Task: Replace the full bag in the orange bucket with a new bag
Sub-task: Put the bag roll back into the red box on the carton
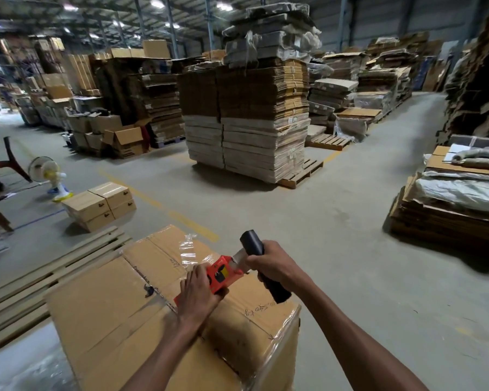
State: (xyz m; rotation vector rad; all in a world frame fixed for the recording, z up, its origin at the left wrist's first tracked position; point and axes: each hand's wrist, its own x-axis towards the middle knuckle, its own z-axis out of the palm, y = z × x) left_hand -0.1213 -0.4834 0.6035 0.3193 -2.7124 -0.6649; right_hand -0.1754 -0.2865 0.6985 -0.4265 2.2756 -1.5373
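I can't see the orange bucket or its full bag anywhere in my view, so the task's end point is off camera. What I do have is the black roll (pixel 251 243), which I take for the new bags. My right grip (pixel 271 266) is wrapped fully round its middle, with both ends sticking out. My left grip (pixel 198 286) is curled over the orange tape dispenser (pixel 220 273), holding it down on the big cardboard carton (pixel 110 300) that serves as my counter.

The dispenser's mouth sits right against my right fingers, so I judge the cutting edge could nick them, or the roll's outer bag. The loose strip of clear tape (pixel 188 249) standing up just behind could also stick to the roll.

The carton is taped shut and film-wrapped, so its contents are hidden. The small brown boxes (pixel 99 204) on the floor are closed too.
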